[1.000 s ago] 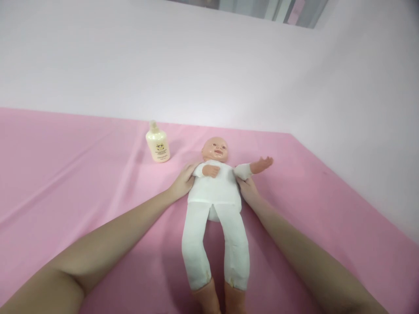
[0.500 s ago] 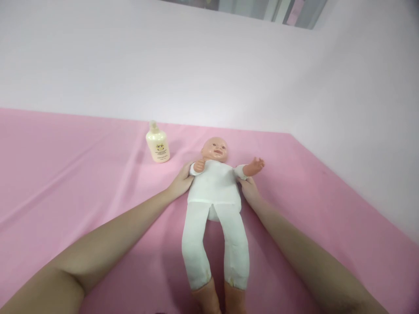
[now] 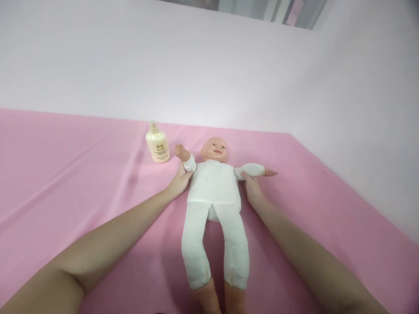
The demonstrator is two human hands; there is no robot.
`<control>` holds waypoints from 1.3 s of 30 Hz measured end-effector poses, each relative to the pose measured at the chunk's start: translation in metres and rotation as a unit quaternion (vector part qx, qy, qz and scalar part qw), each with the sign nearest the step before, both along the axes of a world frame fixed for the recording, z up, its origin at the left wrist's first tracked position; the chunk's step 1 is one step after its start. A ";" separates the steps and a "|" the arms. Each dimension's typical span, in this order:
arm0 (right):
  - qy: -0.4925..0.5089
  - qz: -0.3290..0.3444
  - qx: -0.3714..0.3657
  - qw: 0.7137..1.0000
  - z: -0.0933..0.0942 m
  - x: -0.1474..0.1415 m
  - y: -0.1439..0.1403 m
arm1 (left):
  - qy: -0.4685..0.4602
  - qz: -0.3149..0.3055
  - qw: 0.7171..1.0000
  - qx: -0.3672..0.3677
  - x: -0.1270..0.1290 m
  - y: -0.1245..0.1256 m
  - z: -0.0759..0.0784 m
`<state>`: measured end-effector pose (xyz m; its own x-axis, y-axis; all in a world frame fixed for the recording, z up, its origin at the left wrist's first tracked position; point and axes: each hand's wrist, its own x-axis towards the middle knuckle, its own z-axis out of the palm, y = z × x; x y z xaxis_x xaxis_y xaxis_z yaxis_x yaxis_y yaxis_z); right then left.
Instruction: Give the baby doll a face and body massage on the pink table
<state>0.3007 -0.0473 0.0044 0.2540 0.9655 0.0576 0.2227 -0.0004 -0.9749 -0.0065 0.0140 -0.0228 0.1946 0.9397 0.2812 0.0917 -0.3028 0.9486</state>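
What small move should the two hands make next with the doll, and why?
Probably the left hand and the right hand should gently guide the arms of the doll inward over its body, because both are spread out to the sides and each hand holds one of them.

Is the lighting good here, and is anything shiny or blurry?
In the head view, light looks soft and fairly even; small glints on the doll's head and bottle; soft shadow on the pink cloth beside the doll's legs; label print too fuzzy to read.
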 end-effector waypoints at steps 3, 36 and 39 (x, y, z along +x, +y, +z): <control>0.025 -0.023 -0.056 0.998 0.004 -0.002 -0.003 | -0.008 0.012 1.000 -0.006 0.001 0.000 -0.001; -0.045 0.016 -0.062 0.997 0.039 -0.024 -0.017 | 0.048 -0.028 0.998 0.014 0.006 -0.018 0.026; -0.052 0.016 -0.070 0.996 0.043 -0.026 -0.019 | 0.047 -0.025 0.999 0.011 0.005 -0.017 0.023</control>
<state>0.2749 -0.0662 0.0473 0.2227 0.9734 -0.0543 0.3240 -0.1264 -0.9376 -0.0013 -0.0026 0.0000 0.2680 0.9220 0.2793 0.1648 -0.3295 0.9297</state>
